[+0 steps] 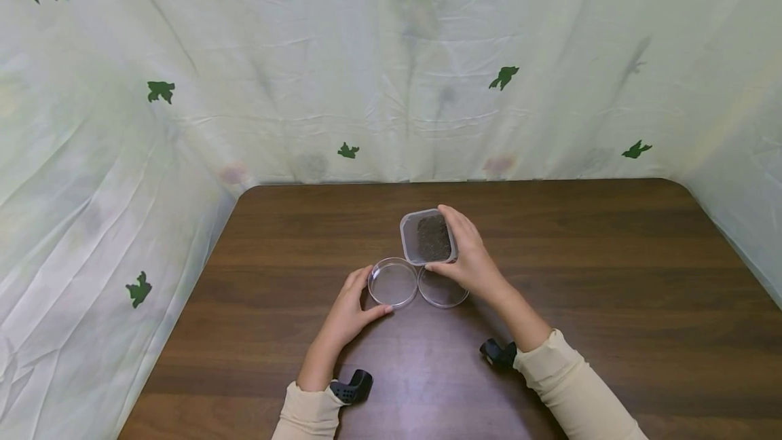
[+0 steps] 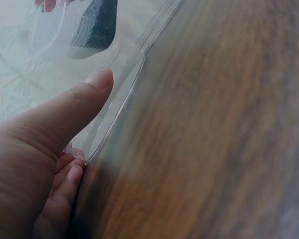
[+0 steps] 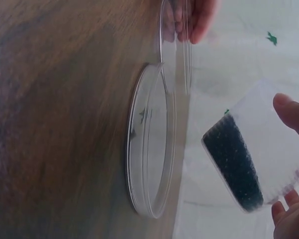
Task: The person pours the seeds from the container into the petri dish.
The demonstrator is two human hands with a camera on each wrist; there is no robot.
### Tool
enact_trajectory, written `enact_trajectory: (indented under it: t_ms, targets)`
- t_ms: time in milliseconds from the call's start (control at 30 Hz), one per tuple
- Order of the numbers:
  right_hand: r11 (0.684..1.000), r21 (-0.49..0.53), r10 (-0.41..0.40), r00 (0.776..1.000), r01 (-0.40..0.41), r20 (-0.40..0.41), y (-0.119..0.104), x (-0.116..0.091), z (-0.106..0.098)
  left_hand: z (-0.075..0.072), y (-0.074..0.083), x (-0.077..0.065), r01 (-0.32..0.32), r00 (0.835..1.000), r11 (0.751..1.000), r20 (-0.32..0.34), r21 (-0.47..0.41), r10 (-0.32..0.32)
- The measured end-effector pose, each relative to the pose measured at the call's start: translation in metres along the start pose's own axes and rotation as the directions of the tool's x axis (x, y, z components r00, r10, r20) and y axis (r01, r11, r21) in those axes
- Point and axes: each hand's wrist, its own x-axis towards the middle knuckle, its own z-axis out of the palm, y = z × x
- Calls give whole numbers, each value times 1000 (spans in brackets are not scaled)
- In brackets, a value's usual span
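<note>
My left hand (image 1: pixel 344 312) holds a clear petri dish (image 1: pixel 393 284) on the table, thumb at its near side and fingers round its left edge. A second clear petri dish (image 1: pixel 444 292) sits right beside it, partly covered by my right hand in the head view. Above and behind the dishes, my right hand (image 1: pixel 474 265) grips a clear squarish plastic container (image 1: pixel 411 239) by its sides. Dark soil (image 3: pixel 232 162) fills the lower part of the container, which is raised off the table and tilted in the right wrist view.
The dishes stand on a brown wood-grain table (image 1: pixel 293 243) with rounded far corners. A pale curtain (image 1: pixel 366 73) with green leaf shapes hangs behind it and along both sides. Each wrist carries a black camera (image 1: pixel 354 387) close over the tabletop.
</note>
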Motion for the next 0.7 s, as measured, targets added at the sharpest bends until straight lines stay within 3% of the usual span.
enact_trajectory:
  t_ms: [700]
  targets:
    - [983,-145,-105,993,111,50,-6,1,10,0,-1,0,-15,1000,1000,-1,4,15]
